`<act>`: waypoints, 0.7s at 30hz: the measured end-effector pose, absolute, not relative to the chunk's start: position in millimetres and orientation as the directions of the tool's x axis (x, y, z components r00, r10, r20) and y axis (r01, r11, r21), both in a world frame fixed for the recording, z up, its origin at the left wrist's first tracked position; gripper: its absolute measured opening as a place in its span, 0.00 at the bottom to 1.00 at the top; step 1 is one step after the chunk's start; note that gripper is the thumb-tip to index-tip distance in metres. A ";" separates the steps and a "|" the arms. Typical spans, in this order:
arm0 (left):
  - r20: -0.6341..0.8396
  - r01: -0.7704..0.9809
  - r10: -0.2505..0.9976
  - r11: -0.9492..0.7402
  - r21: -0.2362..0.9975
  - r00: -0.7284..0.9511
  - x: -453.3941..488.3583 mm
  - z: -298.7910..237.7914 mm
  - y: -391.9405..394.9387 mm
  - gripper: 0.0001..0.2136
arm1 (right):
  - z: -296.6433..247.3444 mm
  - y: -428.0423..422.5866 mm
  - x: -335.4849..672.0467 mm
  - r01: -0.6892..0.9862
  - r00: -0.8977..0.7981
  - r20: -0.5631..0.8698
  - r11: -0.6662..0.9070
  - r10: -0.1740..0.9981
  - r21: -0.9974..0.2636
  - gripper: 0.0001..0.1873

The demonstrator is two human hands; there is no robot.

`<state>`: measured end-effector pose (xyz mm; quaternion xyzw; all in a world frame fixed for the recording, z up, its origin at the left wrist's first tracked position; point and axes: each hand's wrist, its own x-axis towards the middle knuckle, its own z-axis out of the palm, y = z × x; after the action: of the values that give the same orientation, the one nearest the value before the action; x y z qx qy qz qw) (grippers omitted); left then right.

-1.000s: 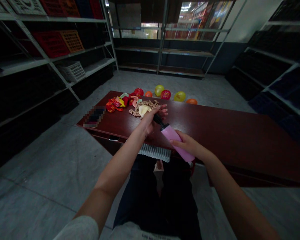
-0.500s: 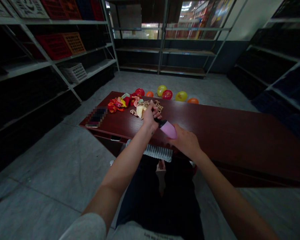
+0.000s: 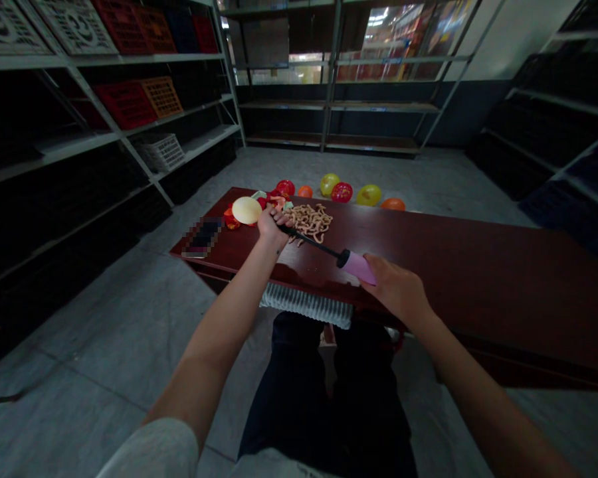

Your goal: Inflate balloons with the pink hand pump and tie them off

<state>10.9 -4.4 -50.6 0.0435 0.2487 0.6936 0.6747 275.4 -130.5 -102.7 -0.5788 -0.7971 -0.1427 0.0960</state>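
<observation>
A balloon pump stretches between my hands, with its pink barrel [image 3: 359,267] at the right and its thin black rod [image 3: 316,244] drawn out. My right hand [image 3: 396,289] is wrapped round the barrel. My left hand [image 3: 273,226] is closed round the pump's black far end, where the neck of a pale yellow balloon [image 3: 246,210] meets it. That balloon is partly inflated; its neck is hidden by my fingers. Beside my left hand lies a pile of brown curled strips [image 3: 311,222]. Limp red and orange balloons [image 3: 232,220] lie behind the pale one.
Several inflated balloons [image 3: 341,192] stand beyond the far edge of the dark wooden table [image 3: 453,265]. A blurred-out phone-like object [image 3: 202,237] lies at the table's left end. A grey ribbed cloth [image 3: 306,305] hangs at the near edge. Shelves with crates [image 3: 162,96] line the left.
The pale yellow balloon has swelled from limp to rounded. My hands have moved apart, the left one leftward, and the pump's black rod now shows at length.
</observation>
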 end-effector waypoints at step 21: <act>-0.103 -0.884 0.986 -0.069 0.462 -0.131 93.1 -7.6 -64.1 0.23 | -45.5 -126.5 265.6 0.967 -0.247 0.364 0.206 0.898 0.147 0.18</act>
<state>93.1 -64.1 -7.6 0.1195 0.2126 0.7212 0.6484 265.6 -126.5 -45.5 -0.6055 -0.7702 -0.1736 0.0998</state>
